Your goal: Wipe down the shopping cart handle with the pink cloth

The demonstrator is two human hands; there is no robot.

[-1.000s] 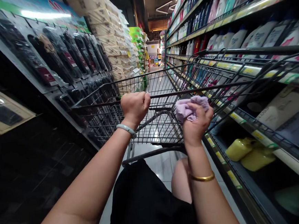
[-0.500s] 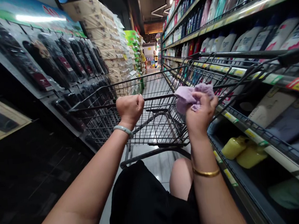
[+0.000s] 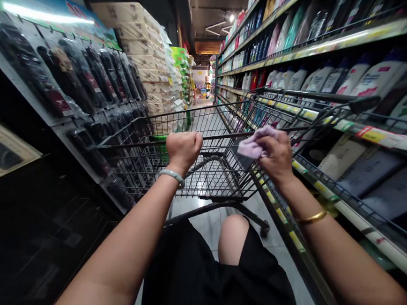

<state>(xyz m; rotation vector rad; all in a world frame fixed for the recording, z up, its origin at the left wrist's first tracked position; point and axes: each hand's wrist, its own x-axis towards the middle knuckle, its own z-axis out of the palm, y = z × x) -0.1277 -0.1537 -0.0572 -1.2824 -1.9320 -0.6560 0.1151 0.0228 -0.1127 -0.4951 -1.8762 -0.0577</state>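
Note:
A black wire shopping cart [image 3: 208, 171] stands in front of me, with bare wire mesh showing inside its basket. My left hand [image 3: 184, 149], with a pale bangle at the wrist, is wrapped round the cart's dark horizontal bar left of the middle. In my right hand [image 3: 276, 154], a crumpled light purple cloth [image 3: 255, 143] is pinched between the fingers. The cloth lies against the right part of the same bar. A gold bangle circles my right forearm.
Shelves of bottles [image 3: 324, 79] run along the right, close to the cart. Packaged dark items [image 3: 67, 78] hang on a panel at the left. Beyond them rise stacked wrapped packs [image 3: 147, 58] and green packs [image 3: 181, 62]. A tiled aisle leads ahead.
My right hand has tilted and the cloth has changed shape, bunched closer to the fingers. The cart and my left hand sit slightly differently in view; a cart wheel now shows at lower right.

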